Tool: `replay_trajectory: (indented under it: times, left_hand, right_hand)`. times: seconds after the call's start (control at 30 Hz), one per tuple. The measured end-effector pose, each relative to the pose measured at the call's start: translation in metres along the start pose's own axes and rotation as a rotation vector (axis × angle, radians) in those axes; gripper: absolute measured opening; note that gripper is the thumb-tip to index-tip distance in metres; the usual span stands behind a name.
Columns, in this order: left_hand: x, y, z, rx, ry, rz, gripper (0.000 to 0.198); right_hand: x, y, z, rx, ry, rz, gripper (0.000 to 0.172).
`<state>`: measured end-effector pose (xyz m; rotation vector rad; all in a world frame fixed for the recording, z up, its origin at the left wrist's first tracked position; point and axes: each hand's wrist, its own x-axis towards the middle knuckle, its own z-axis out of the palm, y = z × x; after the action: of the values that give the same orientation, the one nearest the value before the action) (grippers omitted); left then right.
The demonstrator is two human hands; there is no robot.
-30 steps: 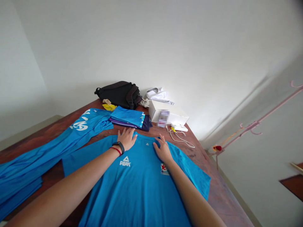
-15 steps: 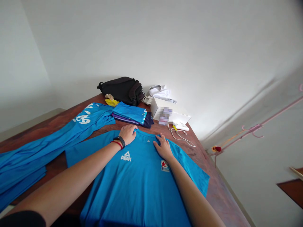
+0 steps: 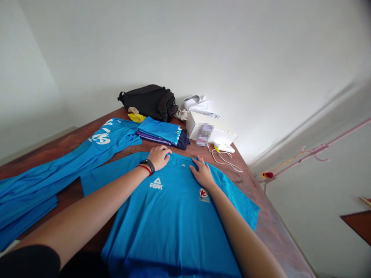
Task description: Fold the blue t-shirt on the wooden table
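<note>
1. Closest in, the bright blue short-sleeved T-shirt (image 3: 174, 220) with a white PEAK logo lies spread flat, front up, on the dark reddish-brown wooden table (image 3: 269, 227), with its collar at twelve o'clock.
2. The left hand (image 3: 160, 155), with a black wristband (image 3: 149, 165) on the wrist, sits on the collar. Its fingers bend over the edge, and whether they pinch cloth I cannot tell.
3. The right hand (image 3: 203, 173) lies released, fingers spread flat on the shirt just right of the collar.
4. At nine o'clock, long blue garments with white print (image 3: 58, 170) are stretched out beside the sleeve.
5. At twelve o'clock, just past the left fingertips, a folded stack of blue and purple clothes (image 3: 162, 133) crowds the collar.
6. At one o'clock there's a white charger with looped cable (image 3: 224, 148), and behind it a white box (image 3: 217, 136).
7. Farthest off, a black fabric bag (image 3: 147, 101) sits against the wall.
</note>
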<state>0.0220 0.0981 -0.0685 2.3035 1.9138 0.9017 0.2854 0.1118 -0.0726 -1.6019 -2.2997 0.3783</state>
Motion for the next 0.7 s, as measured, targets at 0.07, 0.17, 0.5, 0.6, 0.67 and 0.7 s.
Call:
replay_trajectory:
  times: [0.07,0.17,0.5,0.6,0.67,0.7]
  left_hand:
    - [-0.0003,0.0001,0.0003,-0.004,0.001,-0.007,0.024]
    - [0.0001,0.0007,-0.0008,-0.018,0.001,-0.012,0.024]
    - [0.0056,-0.0033,-0.0018,-0.137,0.027,0.022,0.027]
    - [0.0062,-0.0053,-0.0008,-0.165,0.053,0.018,0.03]
    - [0.0066,-0.0062,-0.0005,-0.176,0.069,0.013,0.029]
    - [0.0068,-0.0063,-0.0004,-0.18,0.075,0.01,0.028]
  right_hand:
    - [0.0001,0.0003,0.0001,-0.002,0.001,-0.005,0.053]
    - [0.0,0.001,0.0005,-0.001,0.004,-0.014,0.053]
    - [0.0012,0.0045,0.004,0.015,0.03,0.012,0.057]
    - [0.0015,0.0049,0.0043,0.019,0.075,0.066,0.058]
    - [0.0016,0.0049,0.0037,0.024,0.096,0.097,0.058]
    - [0.0016,0.005,0.0034,0.029,0.105,0.109,0.057]
